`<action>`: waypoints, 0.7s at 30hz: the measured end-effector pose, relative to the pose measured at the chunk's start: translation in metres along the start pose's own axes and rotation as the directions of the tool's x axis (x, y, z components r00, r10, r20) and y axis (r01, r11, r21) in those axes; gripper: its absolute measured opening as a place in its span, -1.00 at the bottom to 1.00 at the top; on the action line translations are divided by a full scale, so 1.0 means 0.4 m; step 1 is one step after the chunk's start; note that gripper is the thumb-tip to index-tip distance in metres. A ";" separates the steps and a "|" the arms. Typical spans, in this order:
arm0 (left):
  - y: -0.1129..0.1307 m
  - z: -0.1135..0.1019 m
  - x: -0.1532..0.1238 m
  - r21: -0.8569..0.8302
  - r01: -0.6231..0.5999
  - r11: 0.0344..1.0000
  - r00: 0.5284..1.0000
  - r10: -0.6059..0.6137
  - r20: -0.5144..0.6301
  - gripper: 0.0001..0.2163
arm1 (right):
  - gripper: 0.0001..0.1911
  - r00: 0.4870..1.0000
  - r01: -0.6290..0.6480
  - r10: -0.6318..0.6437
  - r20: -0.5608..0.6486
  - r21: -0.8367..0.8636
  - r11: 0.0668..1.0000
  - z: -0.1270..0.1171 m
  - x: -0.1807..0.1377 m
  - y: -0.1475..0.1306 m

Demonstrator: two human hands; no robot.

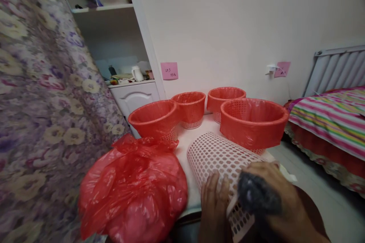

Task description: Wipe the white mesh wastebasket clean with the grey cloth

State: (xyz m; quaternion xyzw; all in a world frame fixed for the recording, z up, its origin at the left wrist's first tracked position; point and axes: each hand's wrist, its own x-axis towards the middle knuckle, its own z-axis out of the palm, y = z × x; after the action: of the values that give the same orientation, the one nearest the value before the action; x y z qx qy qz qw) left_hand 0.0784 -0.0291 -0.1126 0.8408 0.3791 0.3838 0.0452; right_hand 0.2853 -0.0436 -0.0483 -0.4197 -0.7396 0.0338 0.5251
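A white perforated plastic basket [216,155] lies on its side on the white table [189,144], bottom pointing away from me. My left hand [213,205] presses flat against its near side. My right hand [273,193] grips its rim from above, partly hidden by a dark blurred object [256,193] close to the camera. A heap of red plastic bags [134,190] lies just left of the basket. Behind it stand several baskets lined with red bags: a large one [253,121], another at the left [154,117], and two smaller ones [189,108] [225,98] near the wall.
A flowered curtain [37,95] fills the left side. A white cupboard with shelves [125,68] stands behind the table. Pink notes [169,71] and a wall socket [271,69] are on the wall. A bed with a striped cover [330,117] and a radiator [336,68] are at the right.
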 end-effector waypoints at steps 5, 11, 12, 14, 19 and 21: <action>-0.017 0.023 0.003 -0.012 -0.052 0.999 0.999 0.052 -0.016 -0.45 | -0.61 0.991 0.115 -0.117 0.058 0.031 0.993 0.024 -0.002 -0.006; -0.127 0.053 -0.099 0.029 -0.011 1.000 0.998 0.013 -0.067 -0.43 | -0.62 0.897 -0.353 0.417 -0.147 0.333 0.874 -0.015 -0.029 0.059; -0.133 0.052 -0.107 0.028 -0.013 1.000 0.998 0.014 -0.066 -0.44 | -0.60 0.833 -0.448 0.539 -0.126 0.417 0.790 -0.020 -0.030 0.062; -0.128 0.046 -0.105 0.013 -0.043 0.999 0.998 0.043 -0.053 -0.44 | -0.57 0.761 -0.544 0.643 -0.091 0.451 0.708 -0.027 -0.025 0.061; -0.050 0.038 -0.035 -0.037 -0.039 0.999 0.992 0.034 -0.119 -0.47 | -0.64 0.990 -0.127 0.129 -0.050 0.052 0.991 -0.012 0.013 0.007; -0.021 0.037 -0.008 -0.035 0.005 0.999 0.995 -0.008 -0.102 -0.47 | -0.64 0.996 0.069 -0.069 0.064 -0.007 0.998 0.010 0.023 -0.023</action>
State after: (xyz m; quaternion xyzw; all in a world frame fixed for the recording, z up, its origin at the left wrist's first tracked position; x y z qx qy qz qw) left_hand 0.0819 -0.0221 -0.1280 0.8180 0.3770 0.4325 0.0416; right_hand 0.2758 -0.0418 -0.0389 -0.3951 -0.7700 0.0255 0.5003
